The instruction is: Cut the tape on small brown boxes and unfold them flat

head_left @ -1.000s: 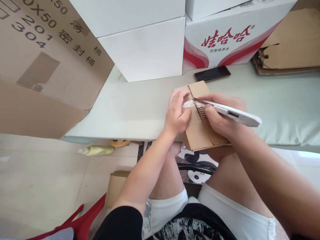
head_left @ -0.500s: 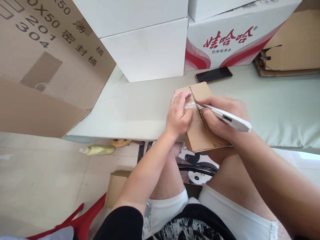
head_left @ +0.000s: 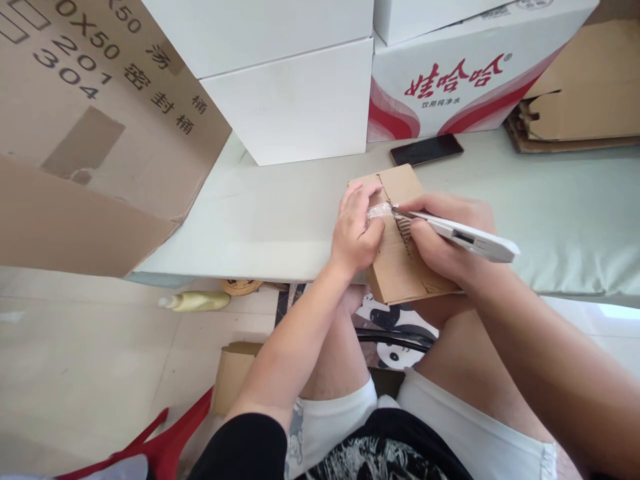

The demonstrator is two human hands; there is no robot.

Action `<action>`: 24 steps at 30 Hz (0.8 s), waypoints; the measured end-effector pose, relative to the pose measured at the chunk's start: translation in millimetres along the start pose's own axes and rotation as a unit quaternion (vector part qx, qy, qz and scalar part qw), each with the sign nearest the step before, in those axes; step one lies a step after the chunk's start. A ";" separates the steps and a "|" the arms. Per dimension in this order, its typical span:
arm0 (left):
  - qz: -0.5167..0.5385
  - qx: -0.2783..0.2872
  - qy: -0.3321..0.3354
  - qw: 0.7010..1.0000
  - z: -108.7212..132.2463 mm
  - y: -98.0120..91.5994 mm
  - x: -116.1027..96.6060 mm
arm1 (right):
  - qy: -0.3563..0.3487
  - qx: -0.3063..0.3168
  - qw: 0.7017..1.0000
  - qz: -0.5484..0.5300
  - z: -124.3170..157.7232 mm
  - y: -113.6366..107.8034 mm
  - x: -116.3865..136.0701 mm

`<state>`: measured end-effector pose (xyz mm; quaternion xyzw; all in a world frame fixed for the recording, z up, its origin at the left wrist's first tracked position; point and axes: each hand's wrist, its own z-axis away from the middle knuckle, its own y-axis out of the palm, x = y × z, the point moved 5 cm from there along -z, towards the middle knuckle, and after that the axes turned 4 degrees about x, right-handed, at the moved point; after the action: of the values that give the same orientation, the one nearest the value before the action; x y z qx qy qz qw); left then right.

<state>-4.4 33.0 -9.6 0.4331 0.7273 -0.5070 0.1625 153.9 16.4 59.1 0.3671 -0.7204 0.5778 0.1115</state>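
A small brown cardboard box (head_left: 395, 267) lies at the near edge of the pale table (head_left: 280, 213), partly over my knees. My left hand (head_left: 356, 230) is closed on the box's left side, its fingers pinching a bit of clear tape (head_left: 379, 212) at the seam. My right hand (head_left: 445, 233) grips a white utility knife (head_left: 467, 237), whose blade tip rests on the taped seam right beside the left fingers.
A black phone (head_left: 426, 149) lies just behind the box. White cartons (head_left: 295, 100) and a red-and-white printed carton (head_left: 465, 73) stand at the back. A big brown carton (head_left: 95, 120) leans at left, flattened cardboard (head_left: 580, 113) at right. On the floor are a yellow bottle (head_left: 195, 301) and a small brown box (head_left: 231, 373).
The knife's rear end swung slightly inward, then back out to the right; the blade tip stays at the tape seam. My left hand holds its place on the box.
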 end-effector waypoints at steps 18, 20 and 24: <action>-0.013 -0.004 -0.003 1.000 -1.0 1.2 1.8 | 0.019 0.036 0.999 -0.002 -7.1 2.6 -4.9; -0.014 -0.002 0.001 1.000 -1.8 1.0 0.9 | 0.030 0.028 0.999 -0.015 -7.0 1.6 -5.8; -0.036 0.003 0.030 0.999 -4.3 -0.4 -3.9 | 0.038 0.020 0.998 -0.055 -2.1 -1.9 -5.9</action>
<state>-1.7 34.9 -4.8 0.4223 0.7455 -0.5014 0.1205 158.8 20.5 57.7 0.3858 -0.6828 0.5985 0.1635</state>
